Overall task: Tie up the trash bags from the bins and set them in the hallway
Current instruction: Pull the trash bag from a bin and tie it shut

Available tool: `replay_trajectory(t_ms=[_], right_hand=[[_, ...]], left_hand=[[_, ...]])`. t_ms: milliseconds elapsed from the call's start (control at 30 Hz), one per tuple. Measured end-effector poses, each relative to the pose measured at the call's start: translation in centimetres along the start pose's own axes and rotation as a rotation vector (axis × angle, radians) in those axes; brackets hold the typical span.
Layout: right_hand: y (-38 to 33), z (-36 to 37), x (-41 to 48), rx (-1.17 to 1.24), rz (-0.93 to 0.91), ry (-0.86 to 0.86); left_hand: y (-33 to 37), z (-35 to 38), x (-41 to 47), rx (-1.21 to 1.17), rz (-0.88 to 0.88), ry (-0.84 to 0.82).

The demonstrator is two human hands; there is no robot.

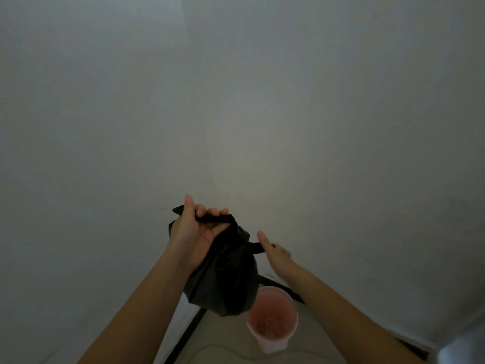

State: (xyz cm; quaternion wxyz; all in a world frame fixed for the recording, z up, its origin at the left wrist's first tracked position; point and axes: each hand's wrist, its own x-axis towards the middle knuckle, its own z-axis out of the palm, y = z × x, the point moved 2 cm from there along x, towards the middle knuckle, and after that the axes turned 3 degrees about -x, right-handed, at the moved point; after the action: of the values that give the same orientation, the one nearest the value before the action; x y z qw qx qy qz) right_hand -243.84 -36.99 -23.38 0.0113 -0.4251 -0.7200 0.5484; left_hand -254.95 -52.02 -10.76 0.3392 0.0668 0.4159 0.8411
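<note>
Head view, dim and soft, mostly bare wall (236, 101) filling the upper frame.

Trash bag (225, 279): black, out of the bin, hanging in the air at lower centre, bulging at the bottom. Two twisted strips come off its neck, one to the upper left and one to the right.

Left hand (195, 229): centre-left, palm toward the camera, fingers curled tight round the upper-left strip, thumb sticking up. It carries the bag.

Right hand (275, 254): just right of the bag's neck, lower than the left, thumb raised. It's on the right strip; looks like a pinch between thumb and fingers, but the fingers are blurred, so low confidence.

The hands are apart, bag neck between them, strips pulled in opposite directions.

Bin (267, 342): pink, round, open top, standing on the floor (225, 334) at lower centre-right, directly below and slightly right of the bag. Not touching the bag. Something reddish-brown sits at its bottom; can't resolve it.

Dark baseboard (189, 334) runs along the wall foot on both sides of the bin.
</note>
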Motion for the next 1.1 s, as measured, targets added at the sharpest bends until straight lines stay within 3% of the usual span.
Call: replay_trajectory(t_ms=[133, 267, 367, 433, 533, 633, 767, 867, 967, 1100], right_hand=[[-0.6, 4.0, -0.3, -0.010, 0.148, -0.108], [1.6, 6.6, 2.5, 0.289, 0.204, -0.249], [1.6, 5.9, 3.9, 0.267, 0.059, -0.108], [-0.8, 3.9, 1.7, 0.180, -0.218, 0.041], [-2.1, 2.9, 0.9, 0.335, -0.398, 0.119], [-2.9, 2.6, 0.4, 0.417, -0.458, 0.229], [-3.1, 2.9, 0.1, 0.390, -0.452, 0.326], [-3.0, 3.1, -0.3, 0.394, -0.439, 0.317], [-2.6, 2.7, -0.5, 0.340, -0.449, 0.342], [-2.8, 3.0, -1.3, 0.196, -0.538, 0.316]], left_hand=[[0.1, -0.1, -0.2, -0.016, 0.034, -0.009], [0.6, -0.7, -0.4, -0.005, 0.045, -0.017], [0.9, -1.1, -0.6, 0.011, 0.025, -0.020], [1.0, -1.4, -0.5, 0.043, 0.023, -0.028], [1.2, -1.8, -0.3, 0.099, 0.074, -0.056], [0.2, -3.1, -0.1, 0.326, 0.140, -0.016], [-2.8, -5.2, -0.8, 0.888, -0.049, 0.003], [-4.7, -6.2, -0.8, 0.981, -0.056, -0.051], [-4.8, -5.8, -0.7, 0.948, 0.175, 0.081], [-4.9, -4.2, -0.4, 0.368, 0.197, 0.204]])
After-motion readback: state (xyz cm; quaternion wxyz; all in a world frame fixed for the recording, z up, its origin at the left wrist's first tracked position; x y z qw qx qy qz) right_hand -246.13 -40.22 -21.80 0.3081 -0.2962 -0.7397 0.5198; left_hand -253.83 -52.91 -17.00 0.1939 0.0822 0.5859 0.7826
